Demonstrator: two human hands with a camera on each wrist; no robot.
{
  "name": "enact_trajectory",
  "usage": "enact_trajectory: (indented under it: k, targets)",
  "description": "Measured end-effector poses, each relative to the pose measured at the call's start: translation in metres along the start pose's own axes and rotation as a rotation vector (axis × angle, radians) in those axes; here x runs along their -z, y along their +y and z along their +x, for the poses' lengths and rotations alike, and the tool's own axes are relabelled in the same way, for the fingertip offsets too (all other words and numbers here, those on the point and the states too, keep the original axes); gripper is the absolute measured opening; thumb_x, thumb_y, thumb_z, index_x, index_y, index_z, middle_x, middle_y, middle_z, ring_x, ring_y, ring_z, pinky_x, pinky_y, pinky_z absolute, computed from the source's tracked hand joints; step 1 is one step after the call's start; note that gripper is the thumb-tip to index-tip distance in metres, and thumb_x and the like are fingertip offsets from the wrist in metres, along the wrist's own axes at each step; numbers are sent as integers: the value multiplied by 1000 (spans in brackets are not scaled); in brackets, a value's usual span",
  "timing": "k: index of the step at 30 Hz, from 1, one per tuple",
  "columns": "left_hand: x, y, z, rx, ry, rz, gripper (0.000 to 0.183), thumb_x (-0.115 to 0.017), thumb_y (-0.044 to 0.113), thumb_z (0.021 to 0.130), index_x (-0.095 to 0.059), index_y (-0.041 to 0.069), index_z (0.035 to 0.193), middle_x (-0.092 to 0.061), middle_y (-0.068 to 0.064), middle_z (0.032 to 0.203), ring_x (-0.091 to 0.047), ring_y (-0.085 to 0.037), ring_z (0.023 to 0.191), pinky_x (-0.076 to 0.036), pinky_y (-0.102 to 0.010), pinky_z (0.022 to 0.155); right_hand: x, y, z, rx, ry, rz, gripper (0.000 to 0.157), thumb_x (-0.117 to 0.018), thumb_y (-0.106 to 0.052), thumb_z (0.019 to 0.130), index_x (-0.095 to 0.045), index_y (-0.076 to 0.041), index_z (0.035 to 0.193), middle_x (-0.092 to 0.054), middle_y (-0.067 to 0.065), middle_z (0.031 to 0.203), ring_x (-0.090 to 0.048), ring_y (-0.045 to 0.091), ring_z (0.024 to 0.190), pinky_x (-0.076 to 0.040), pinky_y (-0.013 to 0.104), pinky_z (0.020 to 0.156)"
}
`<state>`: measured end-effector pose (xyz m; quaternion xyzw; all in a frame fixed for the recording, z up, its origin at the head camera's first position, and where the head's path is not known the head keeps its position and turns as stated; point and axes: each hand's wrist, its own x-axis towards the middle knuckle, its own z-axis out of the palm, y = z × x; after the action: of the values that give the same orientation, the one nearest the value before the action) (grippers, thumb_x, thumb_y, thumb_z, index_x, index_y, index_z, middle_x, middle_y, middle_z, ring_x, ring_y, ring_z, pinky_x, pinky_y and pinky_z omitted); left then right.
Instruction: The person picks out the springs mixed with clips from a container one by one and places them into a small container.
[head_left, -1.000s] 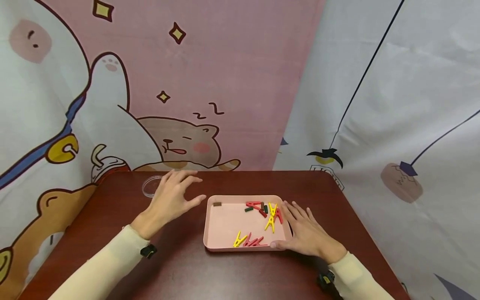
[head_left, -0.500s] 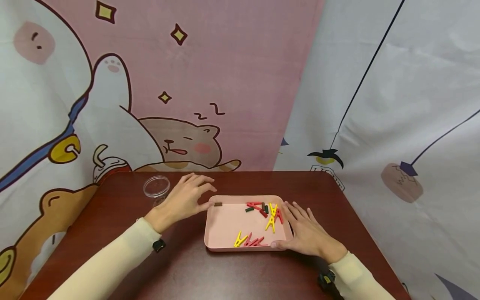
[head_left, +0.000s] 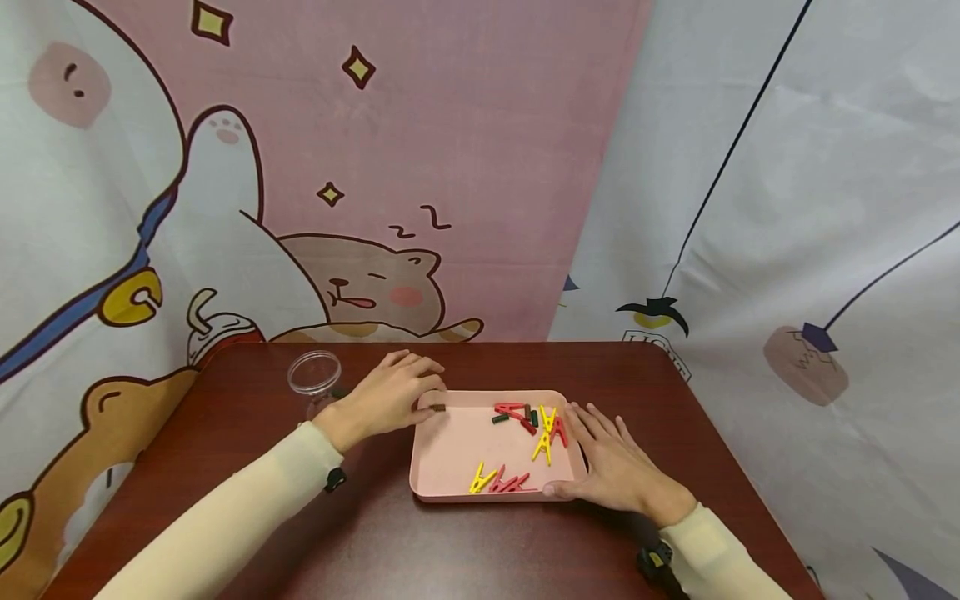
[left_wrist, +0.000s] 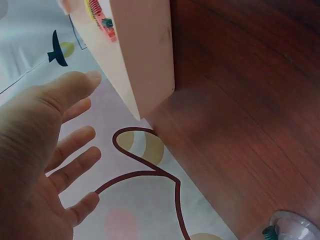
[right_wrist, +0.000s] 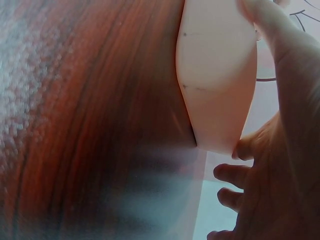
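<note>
My left hand [head_left: 390, 396] reaches over the far left corner of a pink tray [head_left: 450, 450], thumb and fingers parted on either side of a small brown spring [head_left: 438, 408]. In the left wrist view the fingers are spread, with nothing seen between them. My right hand [head_left: 618, 467] rests along the tray's right rim, fingers extended and thumb at the near right corner. Yellow clothespins [head_left: 482, 479] and red clothespins [head_left: 510, 408] lie in the tray. Among them, toward the far right, are a dark green spring [head_left: 500, 419] and other small dark pieces.
A clear round jar [head_left: 315, 375] stands left of the tray, behind my left wrist; a green spring [left_wrist: 270, 233] shows in it. The dark wooden table [head_left: 420, 550] ends at a printed cloth backdrop [head_left: 510, 208].
My left hand has moved right, from beside the jar to over the tray's far left corner, uncovering the jar. The right hand has stayed on the tray's right rim.
</note>
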<state>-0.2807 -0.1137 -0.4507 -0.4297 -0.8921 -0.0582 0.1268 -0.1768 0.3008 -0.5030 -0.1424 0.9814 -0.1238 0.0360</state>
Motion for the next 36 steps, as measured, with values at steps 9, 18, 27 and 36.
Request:
enact_trajectory:
  k: [9,18,27,36]
  targets:
    - [-4,3,14,-42,-112,40,30,-96,31,99,-88,21,126,-78,-10,149,-71,-35,141,-48,-69,130,0,0,0,2,-3,1,139,-72,-97,84,-30,-11,185,-36,18,191,-31,52,177,-23,85,138]
    - [-12,7,29,-56,-220,97,19,-93,28,102,-90,23,120,-78,-10,148,-71,-34,140,-46,-70,132,1,0,0,11,4,4,139,-72,-98,84,-32,-10,184,-38,18,190,-32,52,177,-23,85,138]
    - [-19,10,37,-40,-292,184,8,-88,30,107,-90,27,113,-79,-7,146,-71,-32,137,-48,-67,132,1,-1,-1,7,0,11,139,-72,-98,84,-31,-11,185,-38,18,190,-32,52,177,-23,86,138]
    - [-22,10,36,20,-339,238,7,-91,33,104,-86,28,102,-79,-4,142,-70,-31,136,-49,-63,131,1,1,-1,5,-4,15,139,-72,-98,84,-30,-12,185,-37,18,190,-31,52,177,-22,85,138]
